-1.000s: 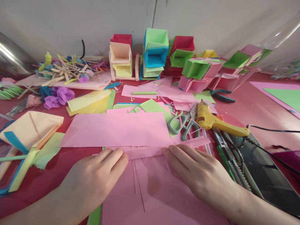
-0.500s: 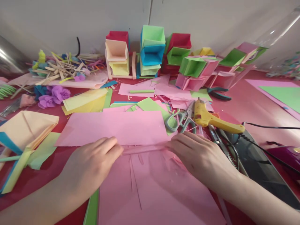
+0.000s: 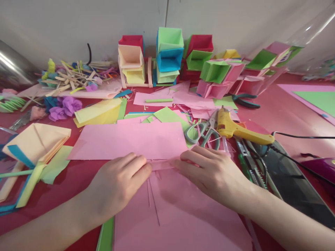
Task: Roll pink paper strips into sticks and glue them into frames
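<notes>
Between my two hands runs a narrow folded strip of pink paper. My left hand pinches its left part, fingertips curled over it. At the right part, the closed fingers of my right hand press on the same strip; its ends are hidden under my fingers. Below lies a stack of large pink sheets with thin pink slivers on top. A pink paper rectangle lies flat just beyond my hands.
Grey-handled scissors, a yellow glue gun and a utility knife lie to the right. Folded paper boxes stand along the wall. At left are a peach paper piece, purple paper flowers and wooden sticks.
My hands have come closer together along the pink strip, the left sliding right and the right sliding slightly left. The camera view has shifted a little.
</notes>
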Tool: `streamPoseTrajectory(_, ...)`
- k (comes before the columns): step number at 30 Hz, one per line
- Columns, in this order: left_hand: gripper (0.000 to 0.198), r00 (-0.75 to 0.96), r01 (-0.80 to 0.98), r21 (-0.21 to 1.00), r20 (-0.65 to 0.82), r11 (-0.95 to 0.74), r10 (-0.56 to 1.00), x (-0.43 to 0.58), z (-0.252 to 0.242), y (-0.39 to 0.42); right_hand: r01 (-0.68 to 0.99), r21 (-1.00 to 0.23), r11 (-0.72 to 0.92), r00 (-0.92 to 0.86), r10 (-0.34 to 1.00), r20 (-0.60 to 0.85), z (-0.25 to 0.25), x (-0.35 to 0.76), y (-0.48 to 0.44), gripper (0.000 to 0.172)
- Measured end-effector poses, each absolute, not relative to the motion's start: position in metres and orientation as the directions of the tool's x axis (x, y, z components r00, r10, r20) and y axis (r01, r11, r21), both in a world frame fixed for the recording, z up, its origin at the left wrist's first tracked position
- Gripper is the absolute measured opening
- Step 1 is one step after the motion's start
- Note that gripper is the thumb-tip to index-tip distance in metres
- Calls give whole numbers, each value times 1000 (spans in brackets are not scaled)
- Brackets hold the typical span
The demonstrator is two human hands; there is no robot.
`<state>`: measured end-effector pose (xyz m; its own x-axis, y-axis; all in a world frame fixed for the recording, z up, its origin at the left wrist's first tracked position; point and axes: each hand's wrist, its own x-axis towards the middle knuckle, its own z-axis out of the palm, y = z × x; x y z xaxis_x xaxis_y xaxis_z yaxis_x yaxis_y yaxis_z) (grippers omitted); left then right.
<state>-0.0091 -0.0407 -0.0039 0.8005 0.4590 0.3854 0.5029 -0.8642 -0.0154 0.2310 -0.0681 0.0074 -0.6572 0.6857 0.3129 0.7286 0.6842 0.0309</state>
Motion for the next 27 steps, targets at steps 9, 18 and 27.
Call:
streamPoseTrajectory(9,25,748,611,64,279,-789,602,-1,-5,-42,807,-293,513,-473,858,199,11,219,-66,25)
streamPoseTrajectory(18,17,709,632,148,286,-761,645,1,-5,-38,902,-344,260,-246,966,84,12,209,-63,6)
streamPoseTrajectory(27,26,815,542,-107,310,-834,490,-5,-8,-41,856,11,517,-492,806,329,2,217,-70,22)
